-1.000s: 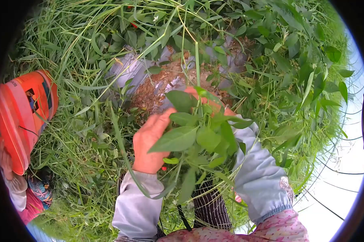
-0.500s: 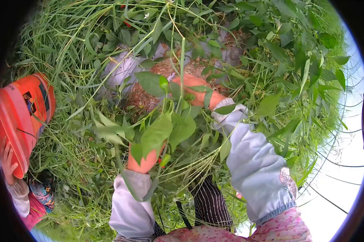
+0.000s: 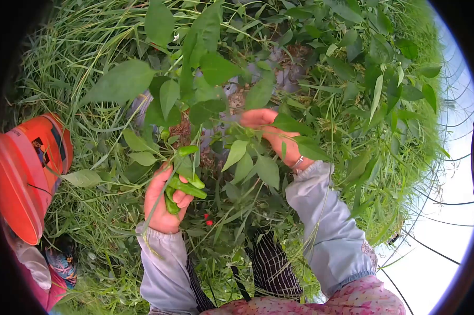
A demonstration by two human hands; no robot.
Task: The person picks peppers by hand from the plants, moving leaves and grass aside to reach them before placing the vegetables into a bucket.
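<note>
My left hand (image 3: 162, 202) is closed around several green peppers (image 3: 187, 186), which stick out past its fingers among leaves. My right hand (image 3: 276, 134) reaches into the pepper plant (image 3: 242, 157), its fingers stretched toward the left and partly covered by leaves. Nothing held shows in it. Broad leaves (image 3: 121, 82) hang close to the camera above my left hand. A small red thing (image 3: 209, 219), perhaps a ripe pepper, shows low between my arms.
At the left is an orange-red bucket (image 3: 16, 181), tipped on its side, with a person's pale sleeve (image 3: 33, 262) below it. Tall grass (image 3: 90, 63) grows around. Plastic sheeting (image 3: 140, 107) and brown litter lie under the plants. Thin hoops or wires (image 3: 441, 202) curve at the right.
My left hand has come up out of the foliage, showing the peppers in it. My right hand has shifted slightly right and down. Leaves have swung upward; the other person's hand on the bucket no longer shows.
</note>
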